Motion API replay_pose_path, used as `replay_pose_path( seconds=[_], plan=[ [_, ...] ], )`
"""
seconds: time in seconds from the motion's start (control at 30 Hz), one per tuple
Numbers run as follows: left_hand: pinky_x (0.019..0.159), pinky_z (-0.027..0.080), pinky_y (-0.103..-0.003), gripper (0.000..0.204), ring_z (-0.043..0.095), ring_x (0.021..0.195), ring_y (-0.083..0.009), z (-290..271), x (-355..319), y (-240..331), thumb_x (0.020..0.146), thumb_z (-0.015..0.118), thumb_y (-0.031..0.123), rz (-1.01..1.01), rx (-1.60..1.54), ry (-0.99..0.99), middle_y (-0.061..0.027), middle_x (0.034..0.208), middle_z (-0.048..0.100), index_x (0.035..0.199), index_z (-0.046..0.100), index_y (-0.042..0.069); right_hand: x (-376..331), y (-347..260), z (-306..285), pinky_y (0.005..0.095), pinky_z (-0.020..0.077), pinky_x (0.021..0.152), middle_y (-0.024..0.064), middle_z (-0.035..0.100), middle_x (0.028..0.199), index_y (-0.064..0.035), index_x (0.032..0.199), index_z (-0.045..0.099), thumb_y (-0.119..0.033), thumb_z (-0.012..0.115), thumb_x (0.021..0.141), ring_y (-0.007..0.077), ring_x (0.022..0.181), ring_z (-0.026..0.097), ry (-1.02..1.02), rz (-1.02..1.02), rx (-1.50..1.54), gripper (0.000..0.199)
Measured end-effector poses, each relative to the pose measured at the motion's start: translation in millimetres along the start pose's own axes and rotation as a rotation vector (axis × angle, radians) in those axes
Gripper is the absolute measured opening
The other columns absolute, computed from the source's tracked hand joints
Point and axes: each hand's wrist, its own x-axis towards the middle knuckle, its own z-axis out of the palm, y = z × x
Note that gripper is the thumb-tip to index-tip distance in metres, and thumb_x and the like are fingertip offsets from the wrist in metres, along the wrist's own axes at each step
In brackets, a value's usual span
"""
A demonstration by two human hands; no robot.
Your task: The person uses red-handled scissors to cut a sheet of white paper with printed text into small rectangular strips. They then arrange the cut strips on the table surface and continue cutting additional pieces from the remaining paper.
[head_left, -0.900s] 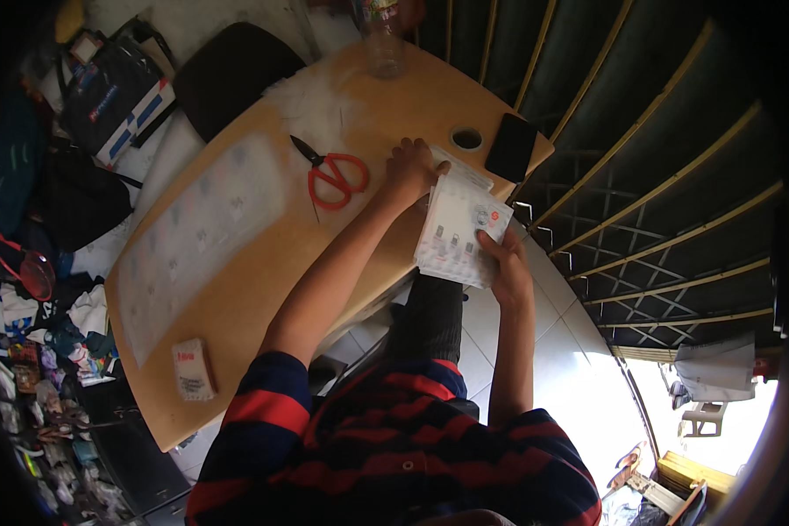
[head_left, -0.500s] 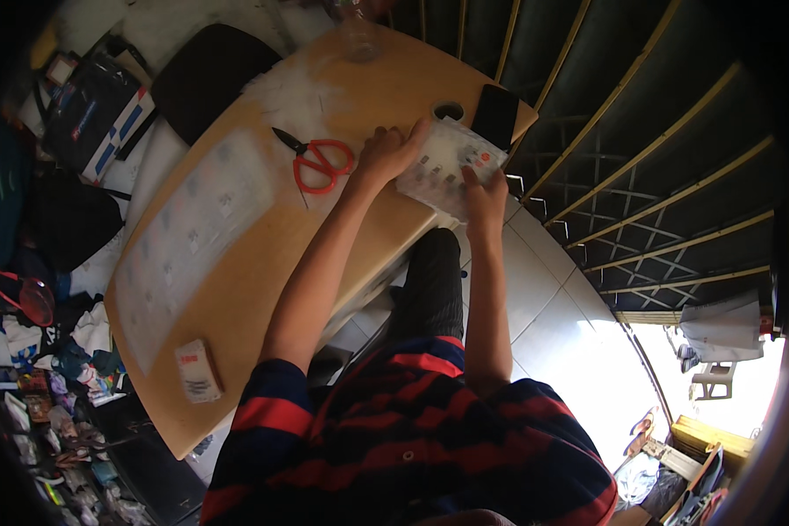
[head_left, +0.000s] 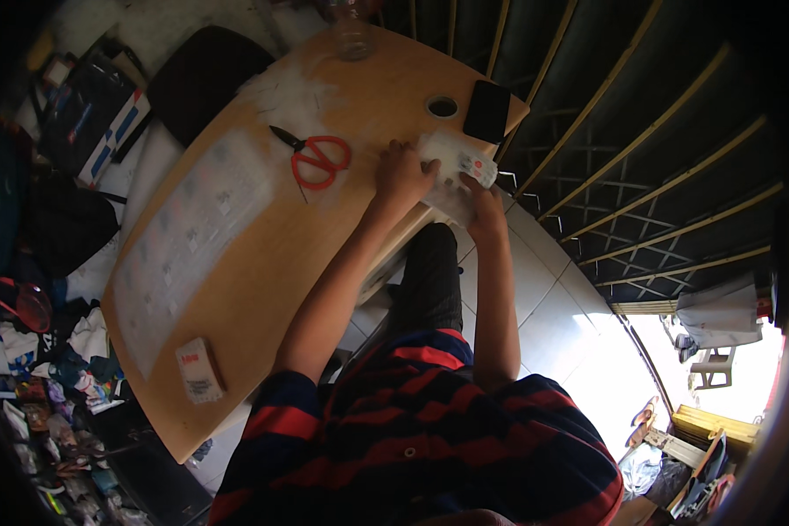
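At the table's right edge I hold a clear plastic packet (head_left: 447,167) with small dark pieces and a red-and-white label showing. My left hand (head_left: 403,178) is closed on its left side, the thumb lying over the top. On its right side my right hand (head_left: 484,206) grips it, thumb on top and the other fingers hidden beneath. To the left of my left hand lie scissors (head_left: 300,156) with red loop handles and dark blades, apart from both hands. A black phone-like slab (head_left: 487,111) and a dark round ring or hole (head_left: 442,107) sit just beyond the packet.
Clear plastic sheets or packets (head_left: 188,232) cover the left side of the wooden table (head_left: 272,289). A white pack (head_left: 199,371) with red print lies near the front left corner. A clear jar (head_left: 352,39) stands at the far end. Dark slatted bars (head_left: 605,149) rise on the right.
Both hands have brought the packet slightly lower and toward me. My left fingers have curled in from a flatter pose, with the thumb now over the packet.
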Motion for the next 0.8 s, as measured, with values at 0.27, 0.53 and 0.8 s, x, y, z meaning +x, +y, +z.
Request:
replay_pose_path(
  seconds=[0.27,0.53,0.8],
  plan=[
    [0.087,0.047,-0.039,0.056,0.057,0.099,-0.0311,-22,-27,-26,0.076,0.073,0.033,0.099,-0.278,0.087,-0.0215,0.105,0.057,0.110,0.053,-0.007,-30,2,4,0.0309,0.0504,0.080,0.0131,0.065,0.103,0.0062,0.112,0.056,-0.007,0.068,0.083,0.0185,0.092,0.063,-0.133,-0.226,-0.239,0.035],
    [0.088,0.048,-0.031,0.059,0.056,0.105,-0.0177,-112,-137,-74,0.077,0.074,0.008,-0.069,-0.988,0.262,-0.0118,0.115,0.055,0.123,0.039,-0.001,-94,33,94,0.0289,0.0478,0.084,0.0086,0.065,0.103,0.0026,0.114,0.054,-0.002,0.067,0.083,0.0135,0.094,0.060,-0.630,-0.228,-0.345,0.034],
    [0.087,0.048,-0.029,0.056,0.058,0.100,-0.0159,-181,-238,-131,0.074,0.076,0.004,-0.147,-0.873,0.712,-0.0100,0.111,0.056,0.117,0.040,0.001,-140,92,194,0.0266,0.0466,0.081,0.0074,0.064,0.100,0.0012,0.111,0.054,0.000,0.068,0.081,0.0111,0.091,0.058,-1.100,-0.187,-0.357,0.033]
  ],
)
